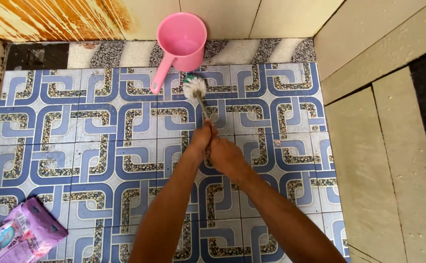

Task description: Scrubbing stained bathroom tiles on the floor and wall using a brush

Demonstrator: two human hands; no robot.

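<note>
Both hands, left hand (202, 138) and right hand (224, 155), are clamped around the brush (195, 87) handle; its bristles are pressed to the tiled floor (101, 146) beside a pink jug (181, 36).

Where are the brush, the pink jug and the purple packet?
brush (195, 87), head view, on the white bristles.
pink jug (182, 35), head view, on its inner wall.
purple packet (22, 234), head view, on its middle.

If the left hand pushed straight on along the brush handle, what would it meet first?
Probably the round white brush head on the patterned floor tiles. Just beyond stands the pink dipper, by the wall. The left hand and right hand both grip the handle.
</note>
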